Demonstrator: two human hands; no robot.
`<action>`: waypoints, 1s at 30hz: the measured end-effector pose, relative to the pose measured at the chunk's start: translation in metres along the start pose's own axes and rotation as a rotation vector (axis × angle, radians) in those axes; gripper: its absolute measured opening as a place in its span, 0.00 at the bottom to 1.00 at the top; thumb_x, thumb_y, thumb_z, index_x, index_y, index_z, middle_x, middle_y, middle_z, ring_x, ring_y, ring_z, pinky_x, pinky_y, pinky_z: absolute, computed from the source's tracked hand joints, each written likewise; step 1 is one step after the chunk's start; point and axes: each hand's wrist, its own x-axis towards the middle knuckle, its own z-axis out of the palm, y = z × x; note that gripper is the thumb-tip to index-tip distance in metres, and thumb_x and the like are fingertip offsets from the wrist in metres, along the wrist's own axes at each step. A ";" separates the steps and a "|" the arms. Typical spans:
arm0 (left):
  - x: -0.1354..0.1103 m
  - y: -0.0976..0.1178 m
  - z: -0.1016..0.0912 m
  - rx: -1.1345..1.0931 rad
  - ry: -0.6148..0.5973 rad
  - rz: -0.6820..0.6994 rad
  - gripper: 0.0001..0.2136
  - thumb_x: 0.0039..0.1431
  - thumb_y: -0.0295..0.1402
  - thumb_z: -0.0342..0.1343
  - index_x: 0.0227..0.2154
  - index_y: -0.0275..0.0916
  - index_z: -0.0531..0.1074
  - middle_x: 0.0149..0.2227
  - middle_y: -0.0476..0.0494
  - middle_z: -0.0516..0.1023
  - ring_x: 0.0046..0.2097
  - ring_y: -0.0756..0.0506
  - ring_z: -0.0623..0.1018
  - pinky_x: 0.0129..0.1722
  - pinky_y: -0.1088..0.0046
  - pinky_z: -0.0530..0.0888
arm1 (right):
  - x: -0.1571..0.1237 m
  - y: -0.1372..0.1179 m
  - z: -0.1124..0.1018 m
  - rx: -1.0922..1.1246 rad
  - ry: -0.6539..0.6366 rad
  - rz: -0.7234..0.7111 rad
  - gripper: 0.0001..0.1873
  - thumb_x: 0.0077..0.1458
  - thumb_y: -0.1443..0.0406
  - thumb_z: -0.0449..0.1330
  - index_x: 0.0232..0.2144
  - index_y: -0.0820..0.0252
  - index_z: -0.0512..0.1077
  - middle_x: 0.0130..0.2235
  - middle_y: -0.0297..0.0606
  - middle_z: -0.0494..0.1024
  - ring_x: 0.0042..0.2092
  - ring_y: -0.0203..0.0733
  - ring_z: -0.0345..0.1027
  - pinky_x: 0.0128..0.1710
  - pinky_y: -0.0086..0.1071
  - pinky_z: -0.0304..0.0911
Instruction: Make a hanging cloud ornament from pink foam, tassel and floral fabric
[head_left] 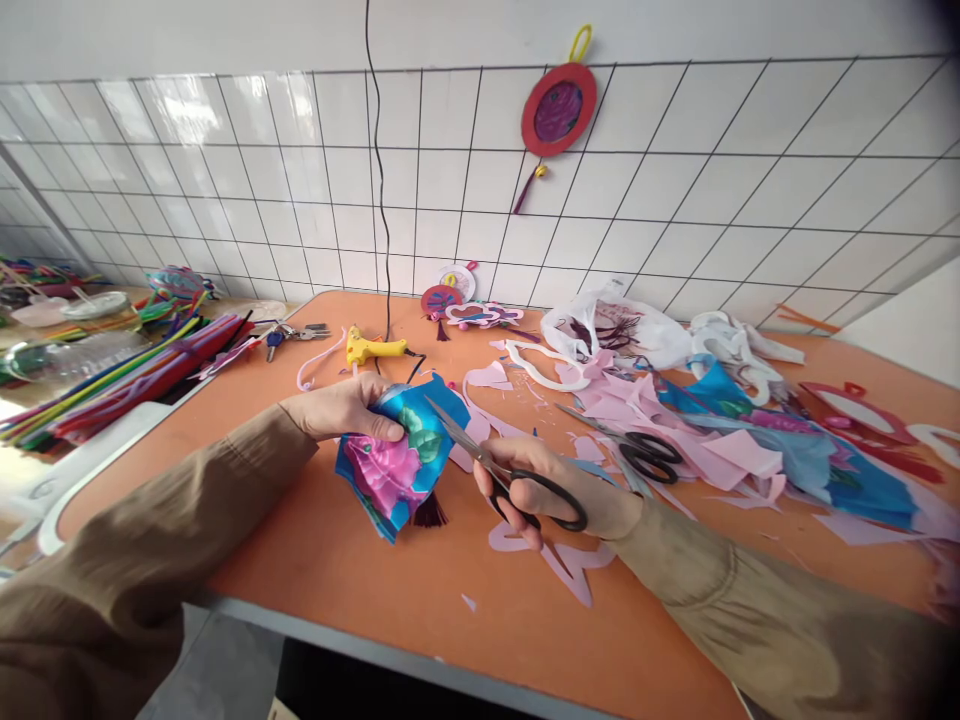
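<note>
My left hand (pixel 352 408) grips a piece of shiny blue fabric (pixel 382 465) printed with a pink flower and green leaves, thumb on top. In my right hand (pixel 544 485) is a pair of scissors (pixel 491 465) with black handles, the fingers through the loops. The blade tips touch or lie just over the fabric's right part. A dark red tassel (pixel 430 511) shows beneath the fabric's lower edge; what it hangs from is hidden. Pink paper scraps (pixel 574 570) lie under and beside my right hand.
A yellow glue gun (pixel 375 347) lies behind my left hand. Another pair of scissors (pixel 649 455), paper cuttings (pixel 705 440) and a white plastic bag (pixel 622 325) spread to the right. Colourful pipe cleaners (pixel 142 375) are at left. A red round ornament (pixel 559 108) hangs on the tiled wall.
</note>
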 end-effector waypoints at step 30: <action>0.000 0.001 -0.003 0.037 -0.037 -0.047 0.16 0.48 0.39 0.73 0.37 0.33 0.85 0.36 0.34 0.86 0.37 0.43 0.84 0.43 0.73 0.79 | 0.000 -0.008 0.003 -0.098 0.053 0.112 0.14 0.45 0.56 0.61 0.28 0.59 0.64 0.18 0.23 0.64 0.17 0.26 0.60 0.14 0.18 0.55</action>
